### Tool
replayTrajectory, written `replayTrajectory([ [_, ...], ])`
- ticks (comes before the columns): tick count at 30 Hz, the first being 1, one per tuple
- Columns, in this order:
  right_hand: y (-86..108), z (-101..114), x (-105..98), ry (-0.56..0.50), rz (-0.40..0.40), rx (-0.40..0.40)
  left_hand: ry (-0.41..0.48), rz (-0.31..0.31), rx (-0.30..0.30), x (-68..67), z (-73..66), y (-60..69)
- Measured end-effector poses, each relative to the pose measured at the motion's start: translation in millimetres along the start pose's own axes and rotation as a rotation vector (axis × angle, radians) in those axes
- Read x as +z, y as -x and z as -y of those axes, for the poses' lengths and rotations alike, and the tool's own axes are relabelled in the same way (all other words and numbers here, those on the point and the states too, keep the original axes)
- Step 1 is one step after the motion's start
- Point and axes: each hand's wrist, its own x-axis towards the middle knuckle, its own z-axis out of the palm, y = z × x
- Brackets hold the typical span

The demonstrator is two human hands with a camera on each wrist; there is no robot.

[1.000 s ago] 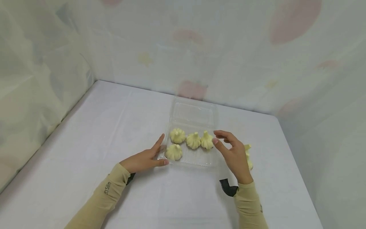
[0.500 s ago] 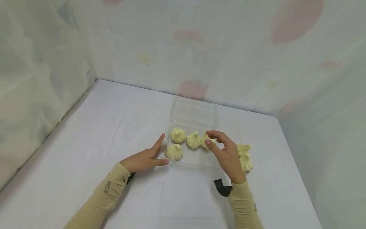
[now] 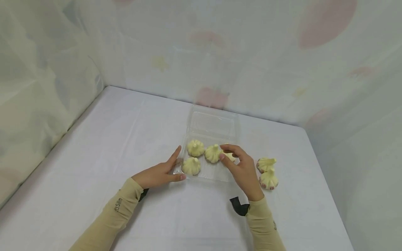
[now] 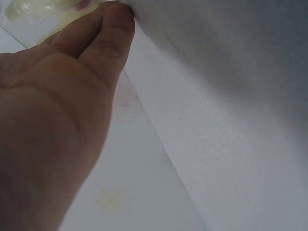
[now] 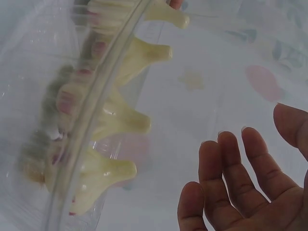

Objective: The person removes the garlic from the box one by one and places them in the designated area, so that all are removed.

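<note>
Above garlic (image 3: 212, 154), right grip (image 3: 243, 170) half-spread

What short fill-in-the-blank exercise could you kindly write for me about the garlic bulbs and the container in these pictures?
1. The clear container holds ____ garlic bulbs.
2. Outside it, ____ loose bulbs lie on the white table.
3. The hand nearer those is the person's ____ one.
4. The container's lid is not shut but ____.

Missing words: four; two; right; open.

Tan sleeves (image 3: 106, 219) with dark lettering (image 3: 118, 205)
</note>
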Motion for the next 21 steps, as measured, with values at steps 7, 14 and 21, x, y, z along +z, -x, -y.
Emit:
replayTrajectory([
  [7, -1.7, 2, 8, 0.005, 0.01, 0.008, 0.004, -0.001, -0.001, -0.2, -0.1, -0.8],
  [14, -0.4, 1, 16, -0.005, 0.034, 0.008, -0.003, -0.005, -0.009, 0.8, 0.7, -1.4],
  [21, 0.5, -3, 29, -0.015, 0.076, 0.024, 0.003, -0.006, -0.01, 0.6, 0.9, -2.4],
])
